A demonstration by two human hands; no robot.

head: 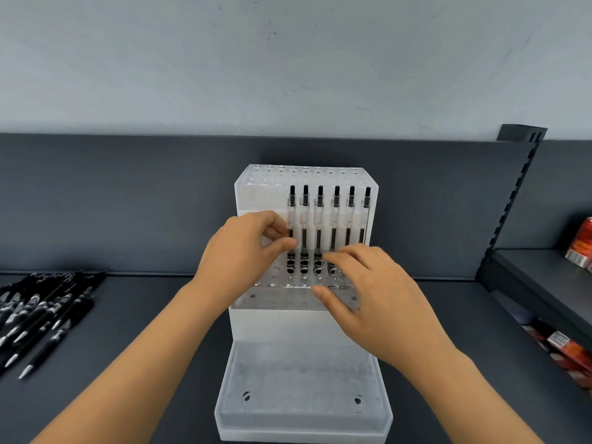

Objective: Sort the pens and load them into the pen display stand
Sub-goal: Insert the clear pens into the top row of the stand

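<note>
A stepped white and clear pen display stand (304, 328) sits on the dark shelf in front of me. Several clear pens with black caps (335, 219) stand upright in its middle tier. My left hand (243, 254) pinches the leftmost clear pen (291, 213) between thumb and fingers, low on the barrel. My right hand (371, 293) rests on the middle tier's hole plate, fingers straight, thumb against its front edge. A pile of black pens (41, 312) lies at the left of the shelf.
The stand's lower tray (302, 411) reaches towards me. A dark back panel (128, 203) rises behind the shelf. At the right, a slotted upright (512, 200) borders a lower shelf with red packages (581, 248).
</note>
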